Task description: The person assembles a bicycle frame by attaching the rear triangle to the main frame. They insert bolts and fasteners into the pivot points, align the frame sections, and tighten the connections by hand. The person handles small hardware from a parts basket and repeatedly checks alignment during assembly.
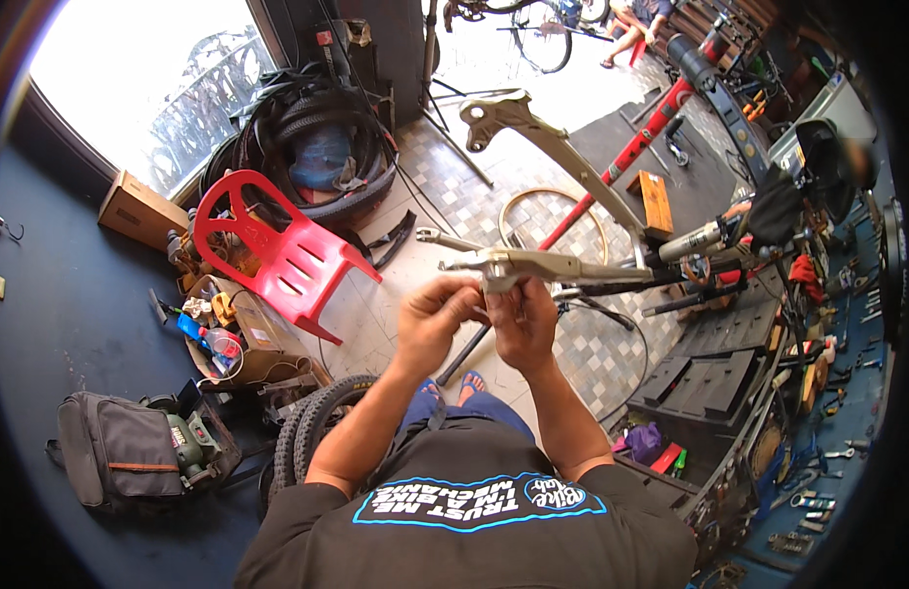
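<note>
A beige bicycle frame (558, 263) is held up in front of me, one of its arms reaching toward me and ending in a bracket-like tip. Just below that tip, my left hand (437, 322) is closed in a pinch, its fingertips meeting those of the other hand. Whatever it pinches is too small or hidden to name. Close beside it, my right hand (525, 329) is curled up against the underside of the frame's tip, its fingers bent around it. The frame partly covers the fingers.
A red repair-stand pole (636, 147) slants behind the frame. At left stand a red plastic chair (288, 260), a cardboard box (263, 329), a backpack (116, 452) and tires (322, 417). Tools hang along the right wall, above a black tool tray (705, 378). Another person sits outside.
</note>
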`<state>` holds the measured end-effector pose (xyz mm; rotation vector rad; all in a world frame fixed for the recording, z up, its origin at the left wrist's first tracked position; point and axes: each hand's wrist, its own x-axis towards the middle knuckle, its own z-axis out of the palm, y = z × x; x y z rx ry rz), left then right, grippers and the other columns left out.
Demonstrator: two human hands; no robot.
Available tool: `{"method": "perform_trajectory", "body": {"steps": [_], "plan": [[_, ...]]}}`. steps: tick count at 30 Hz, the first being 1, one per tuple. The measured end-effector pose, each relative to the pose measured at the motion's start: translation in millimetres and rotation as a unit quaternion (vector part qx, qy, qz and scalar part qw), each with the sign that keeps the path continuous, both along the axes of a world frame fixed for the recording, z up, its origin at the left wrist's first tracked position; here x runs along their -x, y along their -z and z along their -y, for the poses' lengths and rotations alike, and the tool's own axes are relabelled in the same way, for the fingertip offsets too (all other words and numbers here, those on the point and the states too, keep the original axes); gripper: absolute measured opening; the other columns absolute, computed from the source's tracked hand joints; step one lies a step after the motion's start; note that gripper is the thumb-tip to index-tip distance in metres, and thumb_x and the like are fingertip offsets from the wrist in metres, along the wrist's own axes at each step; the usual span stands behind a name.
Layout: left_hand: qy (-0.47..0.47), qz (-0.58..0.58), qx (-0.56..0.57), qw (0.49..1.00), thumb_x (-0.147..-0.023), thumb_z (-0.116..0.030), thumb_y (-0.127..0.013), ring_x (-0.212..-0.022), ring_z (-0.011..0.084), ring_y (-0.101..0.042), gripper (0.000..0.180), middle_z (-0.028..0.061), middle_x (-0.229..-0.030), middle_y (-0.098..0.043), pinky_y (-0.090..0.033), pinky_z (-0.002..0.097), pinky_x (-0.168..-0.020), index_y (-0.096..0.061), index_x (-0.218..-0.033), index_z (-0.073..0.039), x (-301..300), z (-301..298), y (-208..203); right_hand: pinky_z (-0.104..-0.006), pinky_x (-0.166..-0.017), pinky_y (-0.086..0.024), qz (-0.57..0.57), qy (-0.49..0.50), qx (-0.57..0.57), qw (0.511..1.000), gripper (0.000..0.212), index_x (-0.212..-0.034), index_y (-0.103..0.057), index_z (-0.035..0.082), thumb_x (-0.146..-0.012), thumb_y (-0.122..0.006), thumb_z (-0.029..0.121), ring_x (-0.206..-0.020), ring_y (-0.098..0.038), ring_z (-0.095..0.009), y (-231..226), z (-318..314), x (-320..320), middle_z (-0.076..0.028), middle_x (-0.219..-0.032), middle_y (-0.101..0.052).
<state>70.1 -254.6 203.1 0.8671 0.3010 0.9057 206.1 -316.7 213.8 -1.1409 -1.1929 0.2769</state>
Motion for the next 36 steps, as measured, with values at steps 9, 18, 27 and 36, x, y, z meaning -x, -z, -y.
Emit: {"method": "perform_trajectory", "body": {"steps": [9,18,27,36], "plan": [[0.094,-0.117,-0.028,0.988,-0.1,-0.007,-0.076,-0.108,0.0115,-0.068,0.031,0.0065,-0.12,-0.074,-0.055,0.031,-0.097,-0.066,-0.127,0.002,-29.2,1.7,11.9,-0.0304,-0.065,-0.042,0.012,0.037,-0.042,0.998,0.023,-0.12,-0.062,-0.005,-0.099,-0.067,0.002,-0.077,-0.05,-0.014,-14.7,3.2,4.0,-0.008,-0.097,-0.06],[0.247,0.05,-0.036,0.967,-0.095,0.004,-0.077,-0.103,0.0096,-0.064,0.026,0.0019,-0.107,-0.064,-0.056,0.0259,-0.089,-0.064,-0.117,0.001,-73.6,-34.9,-23.4,-0.0376,-0.085,-0.043,-0.129,0.147,-0.155,0.968,0.041,-0.111,-0.054,0.0,-0.104,-0.061,0.04,-0.094,-0.049,-0.022,-39.6,-16.1,4.1,-0.009,-0.1,-0.05],[0.372,0.036,-0.04,0.926,-0.094,0.003,-0.079,-0.091,0.0081,-0.064,0.014,0.0004,-0.101,-0.064,-0.055,0.0244,-0.077,-0.07,-0.106,0.001,-84.1,-55.9,-30.2,-0.0362,-0.08,-0.04,-0.167,0.207,-0.231,0.936,0.04,-0.099,-0.054,0.003,-0.1,-0.068,0.04,-0.085,-0.043,-0.018,-60.0,-25.9,17.9,-0.005,-0.093,-0.044],[0.344,0.001,-0.084,0.935,-0.087,-0.002,-0.087,-0.088,0.0093,-0.055,0.023,0.0012,-0.097,-0.06,-0.051,0.0275,-0.075,-0.067,-0.099,-0.002,-81.1,-45.3,-33.8,-0.0358,-0.088,-0.038,-0.148,0.228,-0.198,0.942,0.031,-0.098,-0.052,0.009,-0.1,-0.067,0.035,-0.082,-0.04,-0.014,-62.0,-20.0,22.7,-0.001,-0.089,-0.04]]}}
